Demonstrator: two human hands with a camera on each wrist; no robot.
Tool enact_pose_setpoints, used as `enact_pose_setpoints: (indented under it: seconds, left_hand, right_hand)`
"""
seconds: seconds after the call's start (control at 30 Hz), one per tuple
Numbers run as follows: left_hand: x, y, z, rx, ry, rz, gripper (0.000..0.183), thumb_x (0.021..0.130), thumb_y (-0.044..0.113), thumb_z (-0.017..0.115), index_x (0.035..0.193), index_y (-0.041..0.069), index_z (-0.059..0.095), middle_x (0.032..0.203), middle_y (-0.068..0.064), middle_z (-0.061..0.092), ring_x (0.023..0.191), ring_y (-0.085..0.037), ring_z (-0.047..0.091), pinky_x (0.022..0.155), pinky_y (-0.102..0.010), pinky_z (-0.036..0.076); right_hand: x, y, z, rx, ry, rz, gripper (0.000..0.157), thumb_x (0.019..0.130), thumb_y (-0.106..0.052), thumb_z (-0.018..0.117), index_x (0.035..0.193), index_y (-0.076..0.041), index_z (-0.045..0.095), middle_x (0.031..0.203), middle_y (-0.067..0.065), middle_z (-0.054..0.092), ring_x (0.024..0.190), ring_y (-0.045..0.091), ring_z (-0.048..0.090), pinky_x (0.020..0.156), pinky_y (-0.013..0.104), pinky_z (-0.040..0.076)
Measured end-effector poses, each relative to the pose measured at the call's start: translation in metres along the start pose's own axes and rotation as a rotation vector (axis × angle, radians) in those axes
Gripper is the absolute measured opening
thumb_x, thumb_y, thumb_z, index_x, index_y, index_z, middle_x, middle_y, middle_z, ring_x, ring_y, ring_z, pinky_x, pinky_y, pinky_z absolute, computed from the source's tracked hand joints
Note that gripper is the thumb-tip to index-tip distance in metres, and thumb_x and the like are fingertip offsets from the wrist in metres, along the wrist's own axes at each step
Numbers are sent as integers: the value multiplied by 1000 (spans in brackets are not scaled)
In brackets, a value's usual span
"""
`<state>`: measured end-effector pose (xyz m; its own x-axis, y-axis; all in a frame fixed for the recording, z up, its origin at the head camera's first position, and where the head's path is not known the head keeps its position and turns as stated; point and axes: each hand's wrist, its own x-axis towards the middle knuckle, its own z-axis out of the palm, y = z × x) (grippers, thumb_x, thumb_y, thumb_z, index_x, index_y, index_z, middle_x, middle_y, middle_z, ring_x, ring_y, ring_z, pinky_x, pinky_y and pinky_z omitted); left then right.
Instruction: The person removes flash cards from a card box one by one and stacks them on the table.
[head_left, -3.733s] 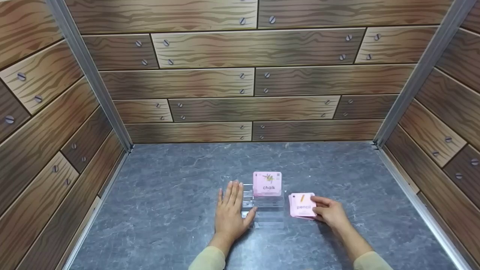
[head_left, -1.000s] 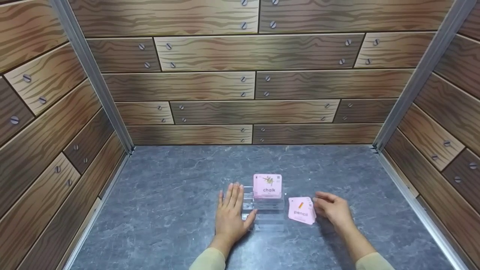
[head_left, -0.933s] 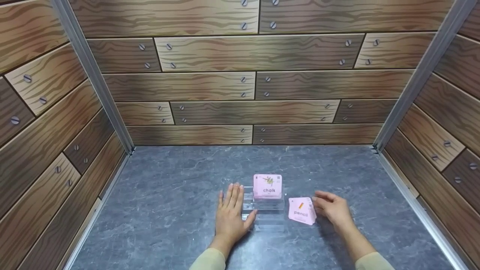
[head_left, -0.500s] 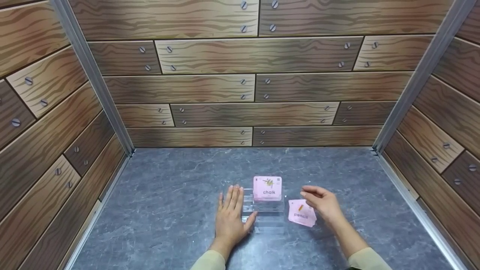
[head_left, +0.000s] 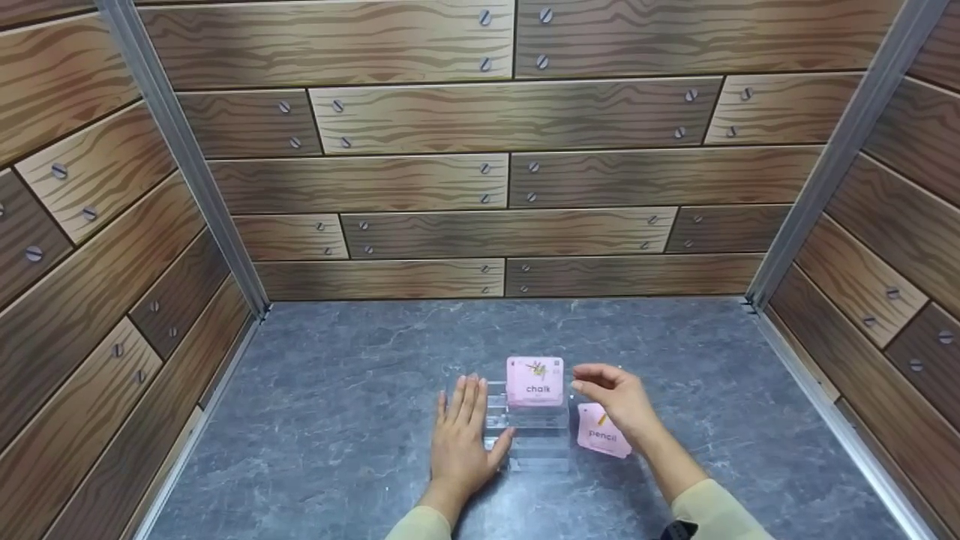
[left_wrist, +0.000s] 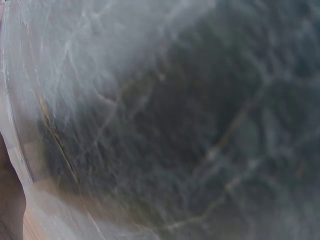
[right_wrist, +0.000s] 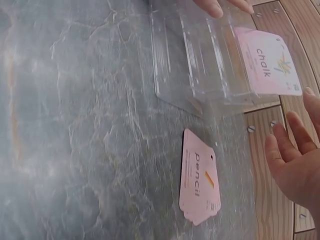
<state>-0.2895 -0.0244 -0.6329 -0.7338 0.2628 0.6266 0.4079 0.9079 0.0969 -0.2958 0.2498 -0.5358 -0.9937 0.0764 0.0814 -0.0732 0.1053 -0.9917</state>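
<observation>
A clear stepped acrylic stand (head_left: 538,444) stands on the table, with a pink card reading "chalk" (head_left: 535,381) upright in its rear, highest tier. My left hand (head_left: 461,446) lies flat along the stand's left side, fingers straight, thumb at the lower tiers. Beside the chalk card's right edge is my right hand (head_left: 616,399), its fingers loosely bent with nothing between them. In the right wrist view a gap shows between that hand (right_wrist: 300,162) and the chalk card (right_wrist: 270,62). A small fanned pile of pink cards, "pencil" on top (right_wrist: 199,175), lies right of the stand, partly below my right hand.
The grey marbled tabletop (head_left: 337,375) is enclosed by wood-patterned walls (head_left: 420,180) at the back and both sides, with metal posts (head_left: 817,172) in the corners. The left wrist view holds mostly shadowed tabletop and the stand's clear edge (left_wrist: 12,125).
My right hand has let go of the pencil cards and moved left and away from me to the chalk card. The pile lies slightly turned and more fanned. My left hand has stayed put.
</observation>
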Motion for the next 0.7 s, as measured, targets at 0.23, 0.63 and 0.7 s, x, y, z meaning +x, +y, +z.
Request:
enact_pose_setpoints:
  seconds: [0.23, 0.63, 0.7]
  left_hand:
    - [1, 0, 0, -8, 10, 1, 91, 96, 65, 63, 162, 4, 43, 170, -12, 36, 158, -29, 30, 126, -57, 27]
    - [0, 0, -1, 0, -8, -6, 91, 97, 66, 61, 162, 4, 42, 170, -12, 36, 159, -28, 28, 127, -56, 25]
    - [0, 1, -1, 3, -8, -8, 92, 97, 67, 60, 162, 5, 42, 170, -12, 37, 159, -28, 28, 126, -56, 25]
  right_hand:
    - [7, -1, 9, 9, -25, -9, 30, 93, 4, 77, 121, 11, 72, 118, 24, 74, 101, 16, 71, 90, 25, 59]
    - [11, 1, 19, 10, -57, -6, 30, 94, 1, 78, 121, 12, 72, 115, 19, 75, 100, 16, 69, 87, 24, 58]
    - [12, 2, 21, 12, -46, 1, 29, 93, 2, 78, 119, 12, 73, 113, 18, 75, 99, 16, 68, 85, 24, 58]
